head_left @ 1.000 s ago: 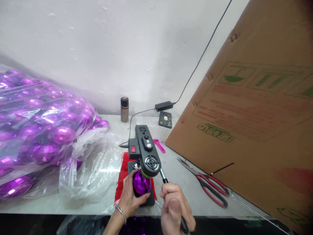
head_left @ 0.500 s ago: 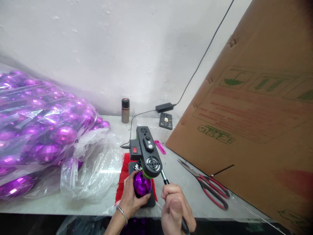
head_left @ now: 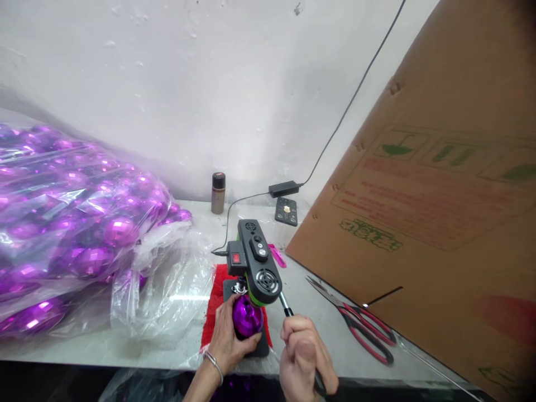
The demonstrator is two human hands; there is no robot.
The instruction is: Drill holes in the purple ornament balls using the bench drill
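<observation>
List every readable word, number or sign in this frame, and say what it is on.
Nothing can be quoted.
Cardboard box: row of green handling pictograms, red print lines and a green logo word, all too blurred to read.
Black card: small label, too small to read.
Small press: red rocker switch, markings illegible.

A: What's lost in this shot?
B: Lever [head_left: 285, 305] end, buried inside right grip [head_left: 305, 360]. Purple ball [head_left: 247, 317] lower left side covered by left grip [head_left: 228, 340]. Both wrists cut by btm edge.
A: Sides?
B: Bag of balls [head_left: 62, 223] runs off left edge, cardboard box [head_left: 439, 223] off top & right. Box print too blurred to read. Black card [head_left: 286, 211] markings too small, ditto bottle [head_left: 218, 192] label.
</observation>
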